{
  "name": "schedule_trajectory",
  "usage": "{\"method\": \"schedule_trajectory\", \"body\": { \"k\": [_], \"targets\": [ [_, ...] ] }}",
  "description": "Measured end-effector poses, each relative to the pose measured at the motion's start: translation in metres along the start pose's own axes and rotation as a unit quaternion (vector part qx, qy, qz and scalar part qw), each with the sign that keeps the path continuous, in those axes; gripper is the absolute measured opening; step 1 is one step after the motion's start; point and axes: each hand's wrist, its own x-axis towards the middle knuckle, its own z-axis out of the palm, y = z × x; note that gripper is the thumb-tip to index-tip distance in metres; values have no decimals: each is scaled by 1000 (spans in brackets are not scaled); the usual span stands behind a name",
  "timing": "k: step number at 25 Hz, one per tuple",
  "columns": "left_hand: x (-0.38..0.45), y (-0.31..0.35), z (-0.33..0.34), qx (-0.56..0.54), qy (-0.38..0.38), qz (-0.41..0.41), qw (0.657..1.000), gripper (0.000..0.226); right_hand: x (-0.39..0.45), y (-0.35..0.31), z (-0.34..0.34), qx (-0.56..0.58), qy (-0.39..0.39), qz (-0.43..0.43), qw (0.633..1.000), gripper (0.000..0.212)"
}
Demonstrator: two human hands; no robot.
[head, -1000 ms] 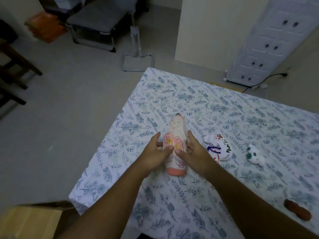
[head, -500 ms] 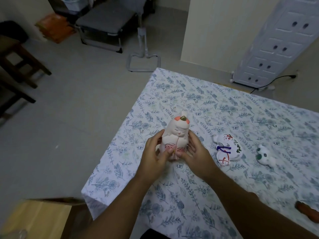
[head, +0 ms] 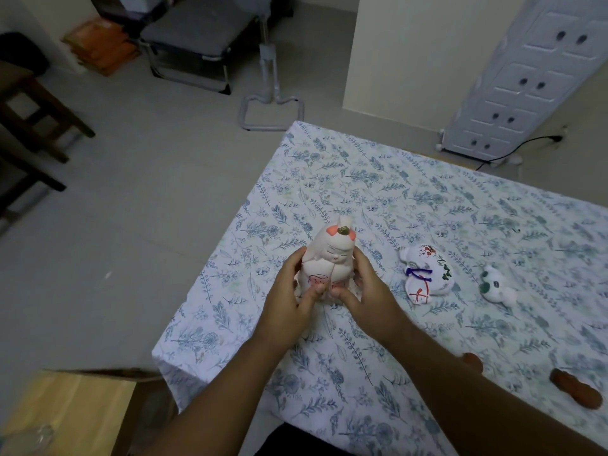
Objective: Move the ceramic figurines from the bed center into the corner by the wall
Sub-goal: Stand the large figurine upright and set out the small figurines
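The bed (head: 444, 205), spread with a white sheet printed in blue-grey leaves, fills the right and lower part of the view, and its near corner hangs over the grey floor (head: 131, 209). Beyond it, a white cabinet (head: 533, 77) leans by the wall. A cardboard box (head: 65, 413) sits at the lower left. Near the bed's left edge, an upright white doll figurine (head: 329, 258) with orange hair patches is gripped on both sides: the left hand (head: 289, 297) and the right hand (head: 368, 291) have their fingers wrapped around its lower body, thumbs meeting in front. To its right, 2 smaller figurines lie flat, well apart from the hands: a painted white one (head: 424, 274) and a white-and-green one (head: 496, 284). A brown oblong piece (head: 575, 388) lies near the right edge.
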Motion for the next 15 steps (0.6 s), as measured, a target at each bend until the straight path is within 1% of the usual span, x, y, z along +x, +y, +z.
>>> {"method": "schedule_trajectory", "body": {
  "k": [1,3,4,6,8,9,11,15],
  "targets": [
    [-5,7,-2,43,29,7,999,56,-5,-3,-2,-18,11,-8,1000,75],
    [-19,24,-3,111,84,37,990,56,-16,-6,-16,-118,68,-25,990,66],
    [-27,32,0,128,87,60,986,55,-22,-4,-27,-167,97,-30,981,63],
    [-38,46,18,145,44,117,982,53,-35,0,-54,-227,138,-34,964,55],
    [-37,57,51,150,-12,135,979,53,-48,8,-84,-275,170,-16,946,50],
    [-30,61,69,153,-33,125,980,54,-53,16,-98,-293,186,-1,938,48],
    [-11,64,109,168,-72,94,979,54,-63,35,-128,-303,212,56,927,47],
    [31,51,185,242,-150,39,958,57,-69,88,-185,-279,216,173,920,51]
  ]
}}
